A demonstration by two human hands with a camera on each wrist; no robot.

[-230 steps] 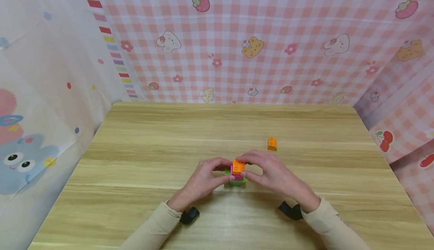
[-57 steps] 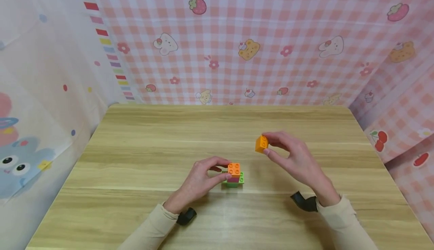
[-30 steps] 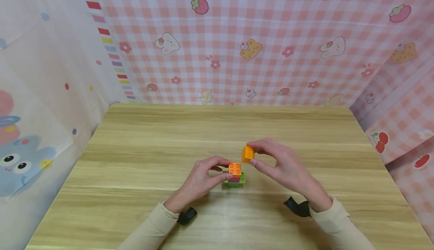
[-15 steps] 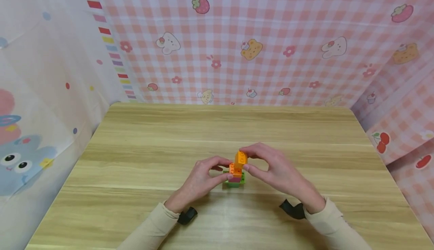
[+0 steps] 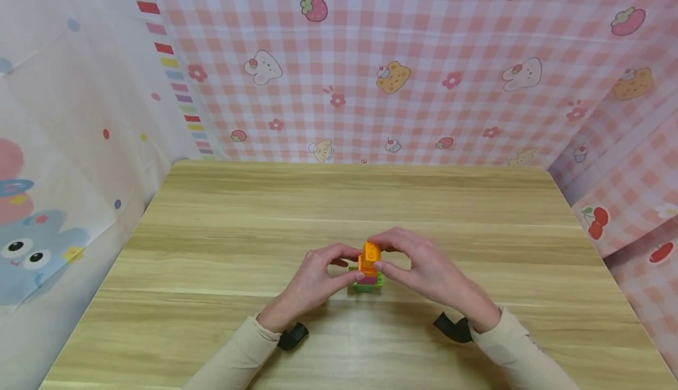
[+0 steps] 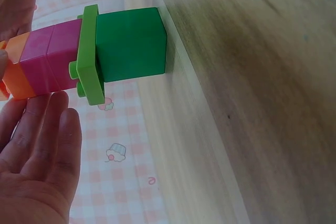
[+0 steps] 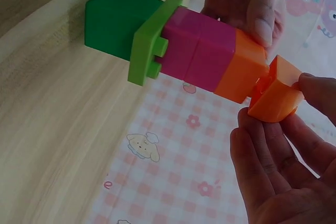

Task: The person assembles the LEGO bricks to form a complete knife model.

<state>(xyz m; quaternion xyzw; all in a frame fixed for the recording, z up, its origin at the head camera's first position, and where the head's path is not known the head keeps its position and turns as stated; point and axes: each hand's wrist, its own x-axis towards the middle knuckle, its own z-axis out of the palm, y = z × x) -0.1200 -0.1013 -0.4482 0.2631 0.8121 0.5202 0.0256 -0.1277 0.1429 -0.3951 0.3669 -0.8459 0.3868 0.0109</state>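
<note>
A tower of toy building bricks stands on the table. From the bottom it has a dark green block [image 7: 118,22], a light green plate [image 7: 149,45], two magenta blocks [image 7: 181,43] and an orange block [image 7: 241,66]. My left hand [image 5: 318,278] steadies it from the left, thumb on the orange block and fingers on the far side. Between thumb and fingers, my right hand [image 5: 426,266] pinches a curved-sided orange brick [image 7: 281,90] at the top of the tower. That brick sits slightly tilted right at the orange block's studs, with a small gap showing.
The wood-grain table [image 5: 212,219] runs back to a pink checked cloth [image 5: 339,55]. A white patterned cloth [image 5: 79,107] hangs at the left. Black straps [image 5: 293,337] are on both wrists.
The right hand picked the curved orange brick off the table at the back right and brought it left and down onto the tower's top. The left hand has kept hold of the tower.
</note>
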